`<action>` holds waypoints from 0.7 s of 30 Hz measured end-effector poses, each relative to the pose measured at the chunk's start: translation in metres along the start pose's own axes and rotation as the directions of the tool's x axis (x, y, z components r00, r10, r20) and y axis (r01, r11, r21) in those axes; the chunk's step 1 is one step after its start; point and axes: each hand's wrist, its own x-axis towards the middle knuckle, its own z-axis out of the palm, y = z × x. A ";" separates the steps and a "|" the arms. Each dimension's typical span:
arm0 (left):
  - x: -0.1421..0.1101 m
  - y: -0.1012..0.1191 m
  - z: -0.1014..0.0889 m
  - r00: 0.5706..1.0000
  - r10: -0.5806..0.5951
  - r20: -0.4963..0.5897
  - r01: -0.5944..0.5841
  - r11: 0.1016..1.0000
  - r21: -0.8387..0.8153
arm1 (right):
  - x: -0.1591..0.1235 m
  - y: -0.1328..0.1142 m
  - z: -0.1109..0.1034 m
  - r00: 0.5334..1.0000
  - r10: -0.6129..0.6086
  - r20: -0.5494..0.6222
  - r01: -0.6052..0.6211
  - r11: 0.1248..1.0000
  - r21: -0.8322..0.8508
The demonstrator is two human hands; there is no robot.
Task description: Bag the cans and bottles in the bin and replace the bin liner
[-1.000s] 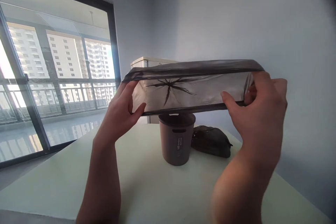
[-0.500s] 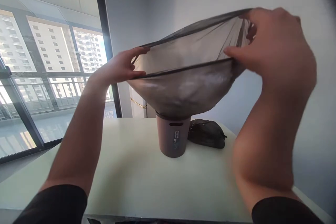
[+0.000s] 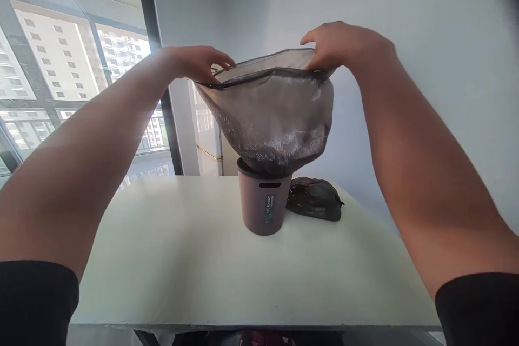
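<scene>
A thin, dark translucent garbage bag hangs with its mouth spread between my two hands. My left hand grips its rim on the left, thumb outside and fingers over the edge. On the right, my right hand holds the rim, the thumb low at the edge and the index finger stretched out above it. Directly below stands a mauve garbage bin, upright, with a dark rim and a slot handle. The bag's bottom reaches down to the bin's opening and hides part of it.
The bin stands on a pale table. A tied black bag lies just right of the bin. At the back left are a white cabinet and a large framed window; a grey wall is behind.
Both hands have moved away from me with the bag, the right one also leftward. The bag's mouth looks narrower, and its bottom now sits over the bin's opening.
</scene>
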 end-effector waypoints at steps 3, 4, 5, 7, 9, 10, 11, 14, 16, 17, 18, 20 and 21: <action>0.003 0.001 -0.003 1.000 -0.017 0.003 0.017 0.996 0.089 | 0.004 0.002 0.010 1.000 0.024 -0.003 -0.024 0.999 0.027; 0.003 0.002 -0.003 1.000 -0.028 0.006 0.027 0.993 0.116 | 0.005 0.004 0.013 0.999 0.036 -0.006 -0.036 0.999 0.032; 0.003 0.002 -0.003 0.999 -0.035 0.013 0.033 0.990 0.138 | 0.005 0.005 0.016 0.998 0.054 -0.011 -0.053 0.998 0.035; 0.004 -0.001 -0.001 0.999 -0.038 0.035 0.032 0.987 0.158 | 0.005 0.009 0.019 0.996 0.087 -0.018 -0.086 0.996 0.037; 0.007 -0.008 0.003 0.998 -0.051 0.044 0.045 0.990 0.136 | 0.003 0.011 0.021 0.996 0.092 -0.016 -0.091 0.995 0.035; 0.008 -0.013 0.005 0.997 -0.066 0.043 0.061 0.992 0.114 | 0.001 0.012 0.021 0.996 0.084 -0.009 -0.084 0.996 0.035; 0.009 -0.019 0.007 0.996 -0.083 0.042 0.078 0.993 0.090 | -0.001 0.013 0.020 0.997 0.076 0.001 -0.076 0.996 0.034; 0.011 -0.033 0.010 0.994 -0.101 0.049 0.097 0.993 0.066 | -0.006 0.013 0.019 0.997 0.082 0.008 -0.082 0.996 0.045; 0.011 -0.038 0.011 0.994 -0.092 0.052 0.087 0.991 0.098 | -0.009 0.014 0.018 0.997 0.081 0.002 -0.081 0.995 0.052; 0.010 -0.038 0.011 0.995 -0.087 0.044 0.081 0.991 0.108 | -0.011 0.015 0.018 0.997 0.079 0.003 -0.080 0.996 0.051; 0.009 -0.038 0.011 0.996 -0.079 0.033 0.075 0.992 0.106 | -0.013 0.016 0.018 0.997 0.075 0.011 -0.075 0.996 0.047; 0.005 -0.035 0.011 0.998 -0.055 0.001 0.055 0.996 0.071 | -0.016 0.021 0.017 0.998 0.065 0.025 -0.066 0.997 0.038; 0.003 -0.033 0.011 0.999 -0.042 -0.017 0.043 0.998 0.052 | -0.017 0.023 0.016 0.998 0.055 0.023 -0.056 0.998 0.038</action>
